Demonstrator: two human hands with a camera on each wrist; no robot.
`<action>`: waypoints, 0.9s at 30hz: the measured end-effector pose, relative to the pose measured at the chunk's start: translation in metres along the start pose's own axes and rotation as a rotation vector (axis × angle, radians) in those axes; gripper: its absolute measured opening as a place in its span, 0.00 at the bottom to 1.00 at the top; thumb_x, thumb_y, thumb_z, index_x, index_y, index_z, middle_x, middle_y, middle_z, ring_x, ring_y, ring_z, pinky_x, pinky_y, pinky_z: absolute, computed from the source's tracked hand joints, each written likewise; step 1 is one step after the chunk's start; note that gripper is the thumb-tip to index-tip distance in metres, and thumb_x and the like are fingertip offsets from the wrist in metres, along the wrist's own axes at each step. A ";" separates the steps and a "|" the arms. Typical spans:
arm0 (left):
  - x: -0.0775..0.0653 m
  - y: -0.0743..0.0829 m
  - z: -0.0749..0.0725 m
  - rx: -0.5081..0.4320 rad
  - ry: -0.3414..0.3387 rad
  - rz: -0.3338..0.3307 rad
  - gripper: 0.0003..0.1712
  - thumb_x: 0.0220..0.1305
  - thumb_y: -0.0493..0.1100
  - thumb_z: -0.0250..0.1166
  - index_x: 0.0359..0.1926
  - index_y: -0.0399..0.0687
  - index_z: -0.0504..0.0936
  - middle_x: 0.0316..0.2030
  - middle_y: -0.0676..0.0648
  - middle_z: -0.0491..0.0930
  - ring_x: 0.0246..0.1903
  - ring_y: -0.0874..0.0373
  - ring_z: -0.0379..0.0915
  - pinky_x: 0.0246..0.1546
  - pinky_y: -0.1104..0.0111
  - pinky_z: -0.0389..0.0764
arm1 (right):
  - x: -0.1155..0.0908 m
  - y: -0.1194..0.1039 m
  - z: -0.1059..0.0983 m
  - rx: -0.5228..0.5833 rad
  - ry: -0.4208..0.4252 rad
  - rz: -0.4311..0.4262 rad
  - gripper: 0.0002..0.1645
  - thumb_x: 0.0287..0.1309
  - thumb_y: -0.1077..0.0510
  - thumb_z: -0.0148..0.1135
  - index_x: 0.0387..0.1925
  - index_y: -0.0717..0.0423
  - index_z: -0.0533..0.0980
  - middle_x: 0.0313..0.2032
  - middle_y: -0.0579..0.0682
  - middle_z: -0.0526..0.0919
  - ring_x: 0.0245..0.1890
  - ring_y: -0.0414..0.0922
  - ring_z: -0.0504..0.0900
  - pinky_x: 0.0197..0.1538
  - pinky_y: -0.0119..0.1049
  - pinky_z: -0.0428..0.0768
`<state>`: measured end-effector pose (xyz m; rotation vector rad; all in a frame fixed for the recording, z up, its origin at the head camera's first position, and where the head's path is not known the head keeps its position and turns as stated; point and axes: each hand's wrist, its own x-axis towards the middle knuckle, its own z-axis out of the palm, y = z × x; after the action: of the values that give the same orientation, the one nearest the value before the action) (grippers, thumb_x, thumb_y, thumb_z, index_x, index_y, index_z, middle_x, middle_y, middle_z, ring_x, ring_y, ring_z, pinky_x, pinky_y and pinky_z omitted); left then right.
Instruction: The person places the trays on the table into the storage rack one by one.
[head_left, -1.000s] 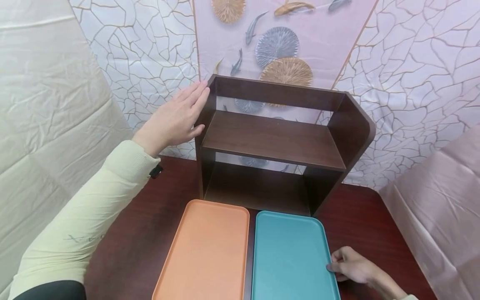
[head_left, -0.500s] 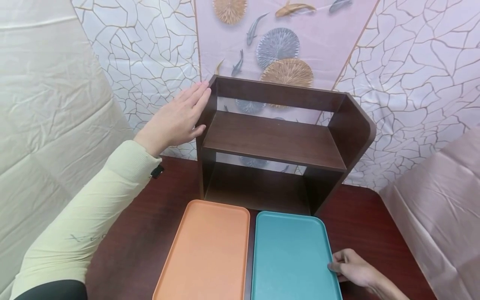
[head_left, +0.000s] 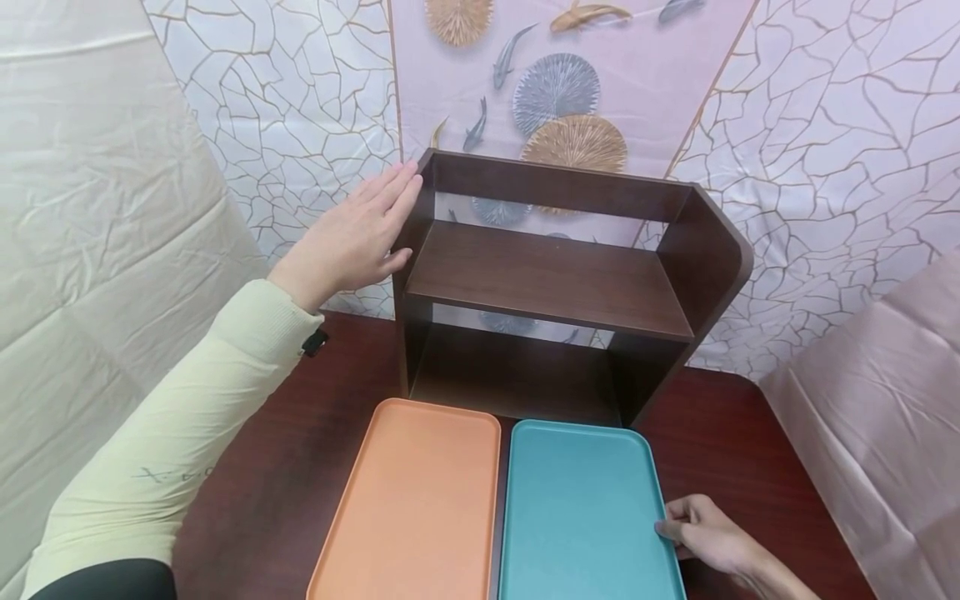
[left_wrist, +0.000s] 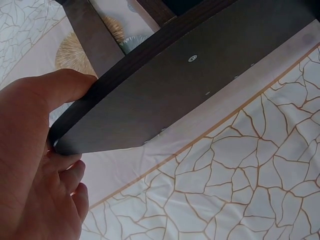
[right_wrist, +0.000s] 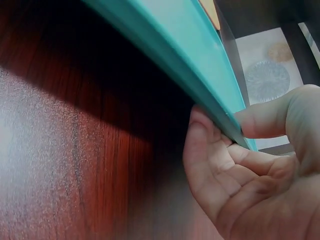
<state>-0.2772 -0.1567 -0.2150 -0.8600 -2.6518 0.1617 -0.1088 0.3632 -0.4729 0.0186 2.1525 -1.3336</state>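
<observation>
A dark brown two-tier shelf (head_left: 551, 275) stands at the back of the table. Against its upper left side rests my left hand (head_left: 352, 237), fingers straight; the left wrist view shows the thumb on the front edge of the side panel (left_wrist: 165, 90). At the lower right, my right hand (head_left: 708, 533) pinches the long right edge of a teal tray (head_left: 588, 508), thumb on top and fingers underneath. In the right wrist view a dark, shadowed gap lies beneath that edge. Left of the teal tray is an orange tray (head_left: 420, 500); the near ends of both are cut off.
Dark red wood tabletop (head_left: 750, 450) shows on both sides of the trays. Behind the shelf hangs a patterned backdrop (head_left: 300, 100). Pale cloth (head_left: 97, 208) drapes at the left and pinkish cloth (head_left: 885, 392) at the right.
Very little differs. The teal tray's far edge sits slightly higher in the head view, and the right hand has shifted a touch with it. The left hand stays against the shelf.
</observation>
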 end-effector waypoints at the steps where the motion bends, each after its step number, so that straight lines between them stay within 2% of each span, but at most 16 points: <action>1: 0.000 0.000 0.000 0.002 0.001 0.002 0.50 0.77 0.49 0.59 0.83 0.29 0.43 0.85 0.33 0.40 0.85 0.39 0.38 0.86 0.48 0.49 | -0.001 0.000 0.000 0.004 -0.001 -0.004 0.12 0.73 0.63 0.54 0.37 0.67 0.80 0.31 0.49 0.86 0.39 0.43 0.88 0.49 0.48 0.92; 6: 0.000 0.000 -0.001 -0.002 0.007 0.005 0.50 0.76 0.49 0.59 0.83 0.29 0.43 0.85 0.33 0.40 0.85 0.39 0.38 0.85 0.46 0.49 | -0.006 -0.005 0.001 0.022 -0.014 -0.040 0.12 0.73 0.63 0.54 0.38 0.67 0.80 0.31 0.49 0.86 0.37 0.42 0.88 0.49 0.47 0.92; 12: 0.000 0.001 -0.002 -0.013 0.001 0.000 0.50 0.76 0.49 0.60 0.83 0.29 0.43 0.85 0.33 0.40 0.85 0.39 0.38 0.85 0.46 0.48 | -0.011 -0.020 0.003 0.045 -0.024 -0.057 0.16 0.75 0.63 0.53 0.26 0.52 0.70 0.24 0.42 0.73 0.32 0.39 0.85 0.43 0.38 0.90; 17: 0.000 0.000 -0.002 -0.006 0.001 0.000 0.50 0.76 0.49 0.59 0.83 0.29 0.43 0.85 0.33 0.41 0.85 0.39 0.39 0.85 0.46 0.49 | -0.016 -0.035 0.003 0.042 -0.018 -0.066 0.18 0.75 0.62 0.52 0.25 0.50 0.68 0.23 0.41 0.70 0.30 0.37 0.82 0.40 0.35 0.88; 21: 0.000 0.000 -0.002 0.002 0.000 0.000 0.49 0.76 0.49 0.59 0.83 0.29 0.43 0.85 0.33 0.41 0.85 0.39 0.39 0.85 0.47 0.49 | -0.021 -0.048 0.002 0.055 -0.028 -0.079 0.15 0.75 0.62 0.51 0.28 0.55 0.73 0.25 0.43 0.77 0.31 0.38 0.84 0.42 0.36 0.89; 24: 0.001 0.001 -0.002 0.000 -0.005 0.000 0.49 0.77 0.49 0.58 0.83 0.30 0.43 0.85 0.34 0.40 0.85 0.39 0.38 0.86 0.47 0.47 | -0.026 -0.057 0.002 0.063 -0.029 -0.087 0.13 0.75 0.62 0.51 0.35 0.63 0.79 0.30 0.46 0.85 0.33 0.39 0.87 0.43 0.37 0.91; 27: 0.000 0.001 -0.002 -0.009 -0.012 -0.001 0.49 0.77 0.49 0.58 0.83 0.30 0.42 0.85 0.34 0.39 0.85 0.39 0.37 0.86 0.48 0.46 | -0.030 -0.065 0.001 0.069 -0.029 -0.102 0.15 0.75 0.62 0.51 0.42 0.69 0.81 0.35 0.49 0.88 0.36 0.41 0.89 0.45 0.38 0.91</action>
<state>-0.2764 -0.1558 -0.2130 -0.8626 -2.6662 0.1556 -0.1041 0.3385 -0.4057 -0.0838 2.1067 -1.4569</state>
